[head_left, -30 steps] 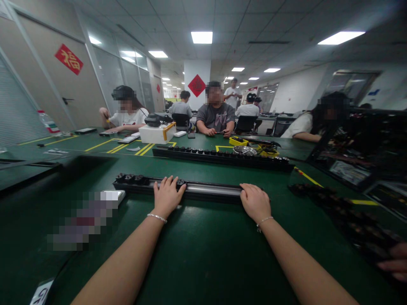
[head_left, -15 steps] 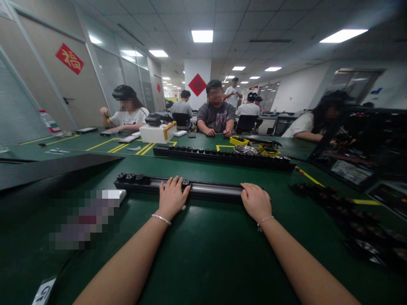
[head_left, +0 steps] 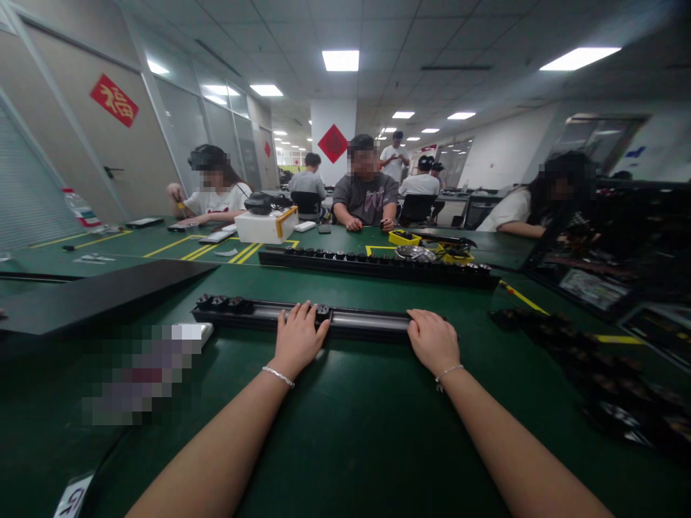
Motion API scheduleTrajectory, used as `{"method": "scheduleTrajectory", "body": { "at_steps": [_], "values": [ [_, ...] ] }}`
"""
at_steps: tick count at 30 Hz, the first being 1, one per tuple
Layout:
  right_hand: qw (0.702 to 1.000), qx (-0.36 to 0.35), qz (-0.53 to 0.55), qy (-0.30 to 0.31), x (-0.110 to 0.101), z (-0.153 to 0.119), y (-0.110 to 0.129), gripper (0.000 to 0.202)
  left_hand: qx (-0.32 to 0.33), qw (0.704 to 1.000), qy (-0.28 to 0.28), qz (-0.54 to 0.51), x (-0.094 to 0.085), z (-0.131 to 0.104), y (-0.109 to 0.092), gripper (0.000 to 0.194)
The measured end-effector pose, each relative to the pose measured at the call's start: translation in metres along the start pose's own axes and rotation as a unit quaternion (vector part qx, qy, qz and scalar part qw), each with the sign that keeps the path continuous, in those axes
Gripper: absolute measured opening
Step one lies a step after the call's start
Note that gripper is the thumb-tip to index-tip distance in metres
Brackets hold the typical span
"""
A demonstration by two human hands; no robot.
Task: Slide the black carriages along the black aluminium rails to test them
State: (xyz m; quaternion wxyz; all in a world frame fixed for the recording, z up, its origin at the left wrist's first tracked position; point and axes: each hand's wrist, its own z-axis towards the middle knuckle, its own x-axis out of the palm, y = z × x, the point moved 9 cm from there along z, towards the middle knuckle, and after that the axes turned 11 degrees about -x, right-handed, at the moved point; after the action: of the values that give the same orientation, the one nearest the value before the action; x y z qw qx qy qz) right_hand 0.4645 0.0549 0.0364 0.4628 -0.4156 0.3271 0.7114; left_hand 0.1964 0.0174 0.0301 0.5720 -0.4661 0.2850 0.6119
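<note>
Desk, near edge out of view. L hand: fingers a bit spread over tray, thumb at single block; can't tell if pinching. R hand: fingers tog., bent over tray's R end; underside of grip hidden. Tray lies L–R, abt mid-desk; shiny channel shows betw. hands, 3 more blocks at tray's L end.

Step (judged): prob. placing single block along channel, R hand steadying tray. Next move calls for light, even L pressure, block kept square in channel, R end held still.

Beyond, twd far edge: 2nd tray w/ row of small parts, apart from 1st; white box behind its L end.
</note>
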Motion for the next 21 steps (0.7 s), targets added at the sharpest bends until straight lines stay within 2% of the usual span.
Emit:
{"method": "scheduleTrajectory", "body": {
  "at_steps": [14, 21],
  "values": [
    [1.000, 0.006, 0.008, 0.015, 0.000, 0.000, 0.000, 0.043, 0.033, 0.999, -0.008, -0.019, -0.005, -0.006, -0.014, 0.050],
    [1.000, 0.003, 0.014, 0.014, 0.000, 0.000, 0.000, 0.044, 0.040, 0.998, 0.011, -0.042, -0.004, -0.008, -0.018, 0.050]
  ]
}}
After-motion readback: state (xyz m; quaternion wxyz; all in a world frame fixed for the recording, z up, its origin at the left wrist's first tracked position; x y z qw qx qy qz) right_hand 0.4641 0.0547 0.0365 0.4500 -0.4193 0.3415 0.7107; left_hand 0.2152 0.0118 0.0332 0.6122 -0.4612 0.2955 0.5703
